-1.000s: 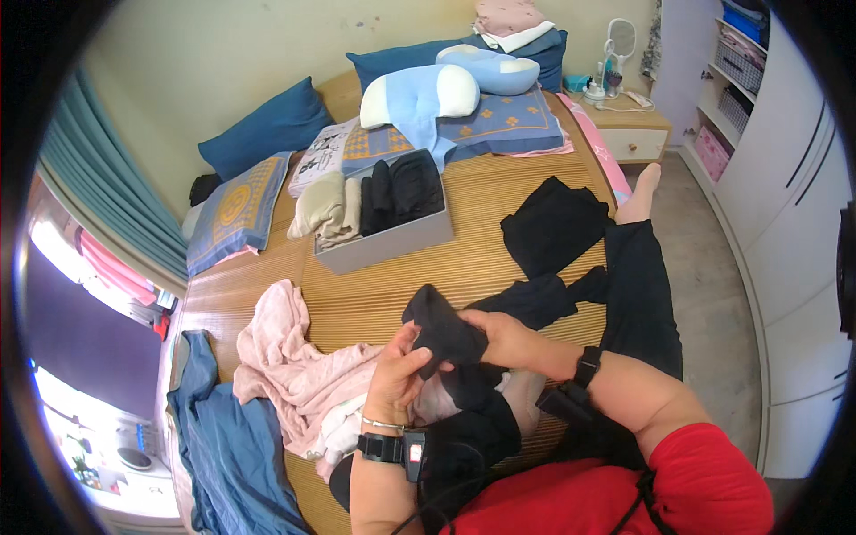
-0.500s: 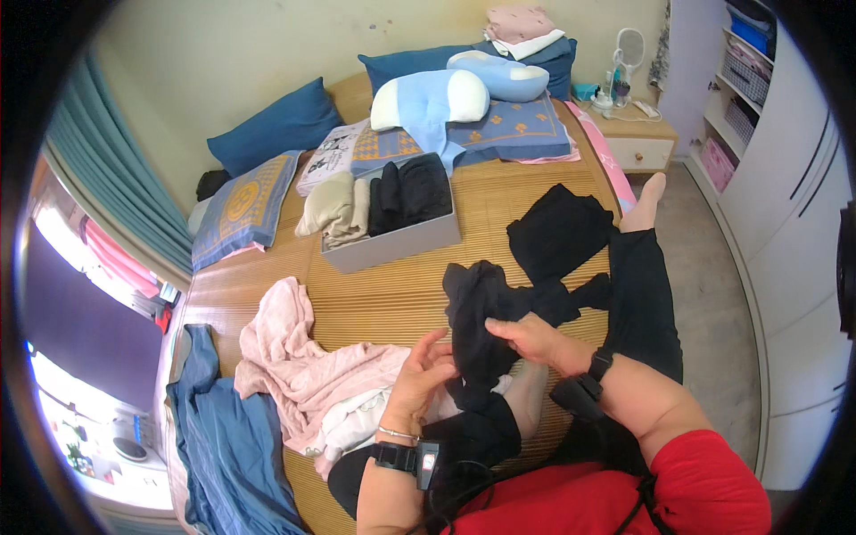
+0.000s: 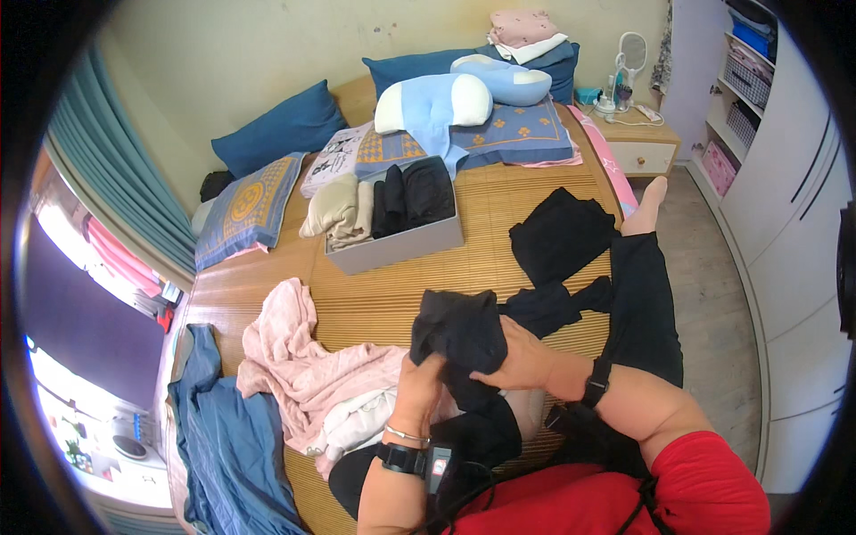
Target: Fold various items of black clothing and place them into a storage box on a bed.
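Note:
A dark bunched garment point(image 3: 456, 325) is held up between my two hands in front of my lap; its exact kind does not show. My left hand point(image 3: 417, 390) grips it from below at its left side, the fingertips partly hidden by the cloth. On the other side my right hand point(image 3: 522, 357) pinches it, thumb in front and fingers behind. Just past my right hand lies a crumpled black cloth point(image 3: 546, 305) on the bed mat, and farther off a flat black garment point(image 3: 563, 234). Whether the crumpled cloth joins the held garment, I cannot tell.
A grey box point(image 3: 401, 247) with rolled beige and black clothes stands mid-bed. Pink fleece point(image 3: 299, 343) and blue clothing point(image 3: 223, 428) lie to the left. Pillows point(image 3: 437, 102) line the far end. My outstretched leg point(image 3: 644, 294) borders the right, beside a nightstand point(image 3: 644, 153).
The dark garment has been gathered up and shifted left, its lower part folded into a bundle. My left hand has closed on it; my right hand has moved down and slightly left.

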`<state>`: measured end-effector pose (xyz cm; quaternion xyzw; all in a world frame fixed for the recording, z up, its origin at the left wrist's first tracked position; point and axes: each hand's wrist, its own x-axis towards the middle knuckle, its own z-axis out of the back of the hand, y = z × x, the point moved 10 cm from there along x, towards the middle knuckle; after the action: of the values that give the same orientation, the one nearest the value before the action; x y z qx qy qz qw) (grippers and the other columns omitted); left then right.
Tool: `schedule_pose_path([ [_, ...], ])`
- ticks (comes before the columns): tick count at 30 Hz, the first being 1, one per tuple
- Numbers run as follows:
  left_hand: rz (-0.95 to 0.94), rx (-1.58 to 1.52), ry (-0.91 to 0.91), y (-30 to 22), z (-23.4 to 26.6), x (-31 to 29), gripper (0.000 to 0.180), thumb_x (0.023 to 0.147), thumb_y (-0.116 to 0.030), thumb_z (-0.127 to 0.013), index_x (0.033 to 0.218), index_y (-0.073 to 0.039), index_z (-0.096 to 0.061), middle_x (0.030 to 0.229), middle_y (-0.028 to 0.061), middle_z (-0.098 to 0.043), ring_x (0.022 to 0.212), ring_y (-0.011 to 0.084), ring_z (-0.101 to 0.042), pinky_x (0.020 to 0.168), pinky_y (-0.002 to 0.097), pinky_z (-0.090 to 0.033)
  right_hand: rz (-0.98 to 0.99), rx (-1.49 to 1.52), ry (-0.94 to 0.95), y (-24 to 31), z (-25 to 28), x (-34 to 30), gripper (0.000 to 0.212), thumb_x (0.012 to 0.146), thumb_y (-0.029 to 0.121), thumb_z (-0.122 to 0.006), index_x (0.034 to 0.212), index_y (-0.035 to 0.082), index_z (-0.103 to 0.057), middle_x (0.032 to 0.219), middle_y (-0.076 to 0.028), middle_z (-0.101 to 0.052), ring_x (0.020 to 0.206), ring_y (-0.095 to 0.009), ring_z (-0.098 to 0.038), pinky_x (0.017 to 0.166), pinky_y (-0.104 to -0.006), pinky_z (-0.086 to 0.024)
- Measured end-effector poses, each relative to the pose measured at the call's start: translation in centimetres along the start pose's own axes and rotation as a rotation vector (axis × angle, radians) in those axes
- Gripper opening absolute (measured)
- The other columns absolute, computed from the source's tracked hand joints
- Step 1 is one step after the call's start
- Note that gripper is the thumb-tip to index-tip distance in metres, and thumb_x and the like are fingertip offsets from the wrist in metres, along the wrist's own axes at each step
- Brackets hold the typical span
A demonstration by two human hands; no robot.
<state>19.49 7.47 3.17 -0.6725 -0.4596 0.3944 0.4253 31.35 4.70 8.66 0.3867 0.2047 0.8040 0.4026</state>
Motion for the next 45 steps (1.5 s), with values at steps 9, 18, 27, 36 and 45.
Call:
schedule_pose_path([
  [9,0.101,-0.603,0.030,2.8,1.7,0.0,0.035,0.080,-0.006,-0.052,0.113,0.007,-0.048,0.112,0.0190,-0.056,0.103,0.0324,-0.055,0.091,0.0422,-0.046,-0.026,0.485,0.036,1.9,1.3,1.6,0.075,0.065,0.021,-0.073,0.128,-0.001,-0.039,0.126,-0.018,-0.046,0.118,-0.028,-0.042,0.101,-0.0355,-0.031],
  [18,-0.037,0.176,0.016,1.1,3.6,-0.3,0.029,0.077,0.001,-0.055,0.105,0.007,-0.055,0.103,0.0143,-0.060,0.092,0.0248,-0.059,0.085,0.0334,-0.047,-0.504,1.351,-0.399,-5.7,2.6,0.5,0.028,0.088,0.016,-0.050,0.102,-0.006,-0.059,0.097,-0.008,-0.064,0.088,-0.017,-0.060,0.083,-0.0286,-0.046],
  [27,-0.267,0.147,-0.158,-4.8,8.5,-0.4,0.016,0.080,0.001,-0.054,0.094,0.005,-0.061,0.089,0.0068,-0.063,0.079,0.0129,-0.057,0.077,0.0236,-0.044,-0.564,1.744,-0.833,-11.6,8.0,-1.0,0.015,0.080,0.012,-0.061,0.093,0.006,-0.057,0.096,-0.007,-0.061,0.093,-0.022,-0.056,0.087,-0.0388,-0.043],
  [36,-0.408,0.550,-0.243,-10.9,8.0,-1.0,0.026,0.073,0.007,-0.048,0.096,0.002,-0.060,0.088,0.0042,-0.061,0.083,0.0127,-0.056,0.079,0.0228,-0.042,-0.467,0.654,-0.850,-10.9,15.3,-1.9,0.029,0.078,0.015,-0.065,0.099,-0.002,-0.054,0.094,-0.012,-0.060,0.084,-0.019,-0.058,0.077,-0.0307,-0.046],
  [45,-0.641,1.109,-0.375,-21.9,7.6,-0.4,0.026,0.072,0.008,-0.048,0.094,0.001,-0.060,0.084,0.0087,-0.062,0.083,0.0172,-0.058,0.076,0.0264,-0.043,-0.152,-0.309,-0.766,-1.7,25.7,3.2,0.040,0.075,0.026,-0.067,0.102,0.000,-0.056,0.104,-0.019,-0.052,0.098,-0.035,-0.051,0.086,-0.0376,-0.041],
])
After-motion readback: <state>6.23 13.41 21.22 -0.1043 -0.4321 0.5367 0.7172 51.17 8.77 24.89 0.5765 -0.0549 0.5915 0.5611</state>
